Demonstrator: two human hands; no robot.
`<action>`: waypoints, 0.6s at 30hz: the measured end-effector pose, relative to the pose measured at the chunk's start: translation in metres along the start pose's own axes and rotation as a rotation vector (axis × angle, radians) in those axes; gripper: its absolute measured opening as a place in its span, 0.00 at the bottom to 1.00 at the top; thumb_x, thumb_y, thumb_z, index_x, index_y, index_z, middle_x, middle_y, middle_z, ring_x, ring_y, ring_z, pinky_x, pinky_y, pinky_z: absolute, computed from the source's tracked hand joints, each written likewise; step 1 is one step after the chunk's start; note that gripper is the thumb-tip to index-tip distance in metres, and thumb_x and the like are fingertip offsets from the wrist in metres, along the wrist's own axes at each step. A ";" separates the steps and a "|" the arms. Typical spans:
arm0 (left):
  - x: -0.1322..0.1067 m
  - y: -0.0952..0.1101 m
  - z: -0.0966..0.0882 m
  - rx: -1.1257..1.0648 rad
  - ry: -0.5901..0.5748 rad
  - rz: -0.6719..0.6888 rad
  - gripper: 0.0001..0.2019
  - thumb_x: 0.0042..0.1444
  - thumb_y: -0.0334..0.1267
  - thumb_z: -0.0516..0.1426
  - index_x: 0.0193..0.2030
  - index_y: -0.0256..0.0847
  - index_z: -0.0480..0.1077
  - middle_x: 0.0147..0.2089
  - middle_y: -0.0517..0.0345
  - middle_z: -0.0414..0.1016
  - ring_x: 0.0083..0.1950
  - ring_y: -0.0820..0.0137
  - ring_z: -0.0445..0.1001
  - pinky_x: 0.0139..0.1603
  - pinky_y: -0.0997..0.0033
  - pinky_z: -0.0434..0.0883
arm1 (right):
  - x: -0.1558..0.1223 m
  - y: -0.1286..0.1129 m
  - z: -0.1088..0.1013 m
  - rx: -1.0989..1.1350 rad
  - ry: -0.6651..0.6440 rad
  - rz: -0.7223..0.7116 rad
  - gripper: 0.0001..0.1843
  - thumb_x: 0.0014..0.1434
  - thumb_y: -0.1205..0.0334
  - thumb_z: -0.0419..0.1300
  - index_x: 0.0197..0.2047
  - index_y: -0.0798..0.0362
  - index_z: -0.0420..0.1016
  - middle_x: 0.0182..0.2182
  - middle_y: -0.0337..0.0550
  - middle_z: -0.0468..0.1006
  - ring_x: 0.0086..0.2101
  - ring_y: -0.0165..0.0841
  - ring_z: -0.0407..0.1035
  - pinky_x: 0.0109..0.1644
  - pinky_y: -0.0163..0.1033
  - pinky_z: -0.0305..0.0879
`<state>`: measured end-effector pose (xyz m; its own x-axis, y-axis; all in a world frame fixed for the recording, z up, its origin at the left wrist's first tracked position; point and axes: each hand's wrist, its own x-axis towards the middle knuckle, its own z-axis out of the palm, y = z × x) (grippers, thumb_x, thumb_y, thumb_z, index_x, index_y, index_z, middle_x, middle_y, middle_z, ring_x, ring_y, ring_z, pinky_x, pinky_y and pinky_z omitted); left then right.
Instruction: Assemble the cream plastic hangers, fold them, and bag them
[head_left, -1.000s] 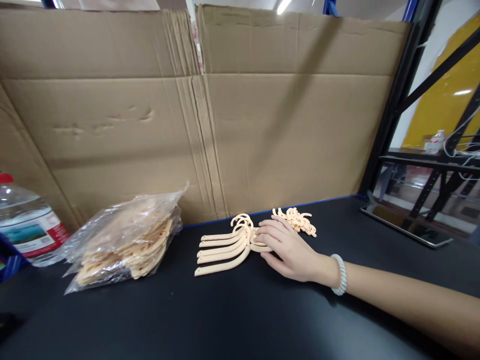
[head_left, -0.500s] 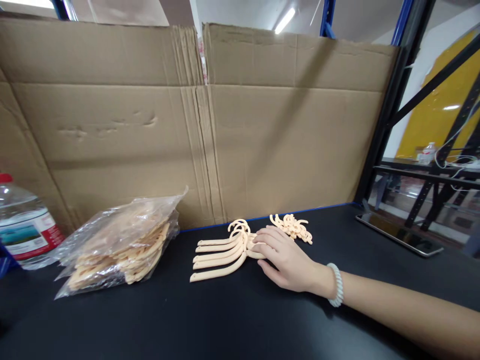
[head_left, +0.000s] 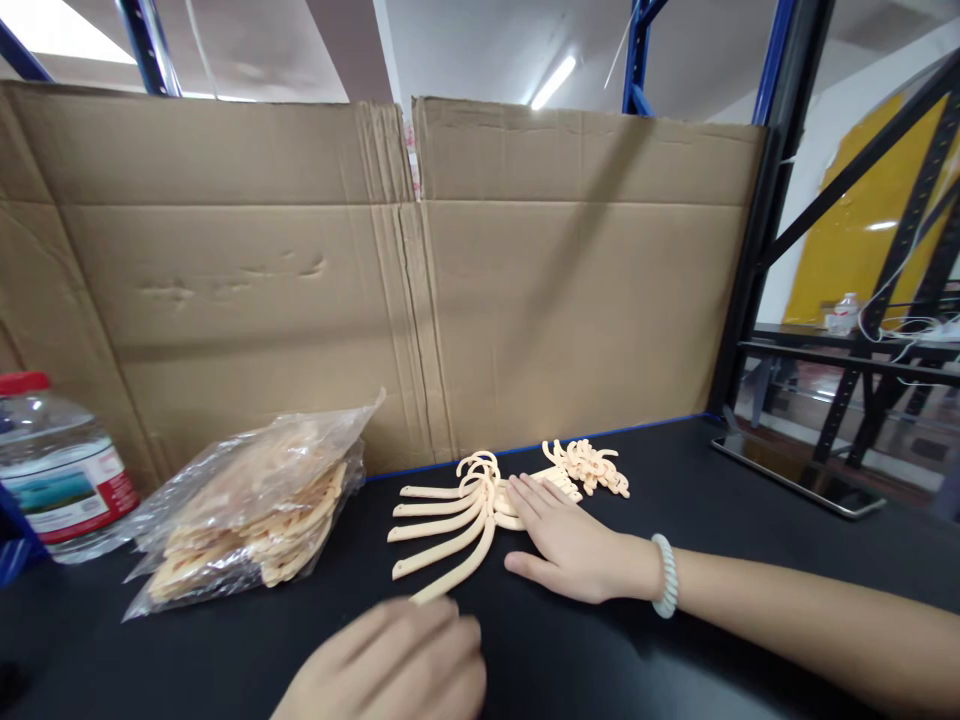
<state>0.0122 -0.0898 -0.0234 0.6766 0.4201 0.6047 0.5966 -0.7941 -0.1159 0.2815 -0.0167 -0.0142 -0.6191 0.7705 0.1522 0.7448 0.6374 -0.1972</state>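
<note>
A row of beige plastic hanger-like pieces (head_left: 442,523) lies on the black table, their curved arms fanned to the left and their small hooks at the back. My right hand (head_left: 574,548) rests flat over the right side of these pieces, fingers stretched out and thumb apart. My left hand (head_left: 394,665) is at the front, smeared by motion. Its knuckles cover the tip of the nearest arm, so its fingertips and any grip are hidden. Just behind my right hand is a heap of small beige hooks (head_left: 592,467).
A clear plastic bag (head_left: 259,510) packed with beige pieces lies at left, beside a large red-capped water bottle (head_left: 64,470). Cardboard panels (head_left: 585,300) stand along the back of the table (head_left: 187,670). A phone-like dark slab (head_left: 795,475) lies at the right edge, near a black metal frame (head_left: 739,290).
My left hand has come into view from below to the nearest arm. My right hand has flattened and spread its fingers. The arms are fanned wider, and the camera view has tilted up slightly.
</note>
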 end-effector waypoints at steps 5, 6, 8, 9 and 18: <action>0.023 -0.029 0.009 -0.050 -0.110 -0.213 0.09 0.62 0.33 0.52 0.48 0.42 0.68 0.45 0.49 0.76 0.46 0.61 0.76 0.47 0.62 0.76 | 0.009 -0.009 0.008 0.012 0.010 0.016 0.44 0.66 0.43 0.47 0.71 0.71 0.44 0.69 0.67 0.45 0.68 0.53 0.38 0.71 0.57 0.40; 0.024 -0.034 0.011 -0.052 -0.122 -0.247 0.08 0.62 0.33 0.52 0.46 0.42 0.69 0.45 0.50 0.75 0.46 0.60 0.75 0.46 0.60 0.76 | 0.010 -0.010 0.008 0.019 0.018 0.015 0.44 0.66 0.43 0.47 0.71 0.71 0.45 0.69 0.67 0.46 0.68 0.52 0.38 0.71 0.56 0.41; 0.024 -0.043 0.014 -0.052 -0.114 -0.266 0.08 0.62 0.33 0.51 0.45 0.42 0.68 0.44 0.50 0.74 0.46 0.59 0.75 0.45 0.57 0.75 | 0.009 -0.010 0.007 0.021 0.075 -0.003 0.41 0.67 0.45 0.47 0.71 0.69 0.47 0.69 0.63 0.49 0.68 0.51 0.40 0.70 0.57 0.43; 0.023 -0.045 0.015 -0.060 -0.112 -0.266 0.07 0.62 0.33 0.51 0.45 0.42 0.68 0.44 0.51 0.74 0.46 0.59 0.74 0.45 0.56 0.75 | 0.007 -0.007 0.006 0.008 0.130 -0.023 0.39 0.67 0.47 0.48 0.70 0.67 0.49 0.69 0.62 0.51 0.68 0.51 0.43 0.70 0.57 0.44; 0.018 -0.048 0.024 -0.212 -0.061 -0.278 0.05 0.63 0.34 0.52 0.42 0.43 0.70 0.41 0.55 0.74 0.42 0.65 0.75 0.44 0.65 0.75 | -0.035 0.089 -0.012 -0.226 0.619 0.052 0.14 0.64 0.65 0.53 0.50 0.53 0.75 0.42 0.52 0.74 0.43 0.43 0.67 0.45 0.51 0.65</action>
<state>0.0059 -0.0333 -0.0254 0.5291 0.6535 0.5413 0.6633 -0.7164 0.2164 0.3729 0.0134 -0.0254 -0.3737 0.6202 0.6897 0.8456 0.5334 -0.0214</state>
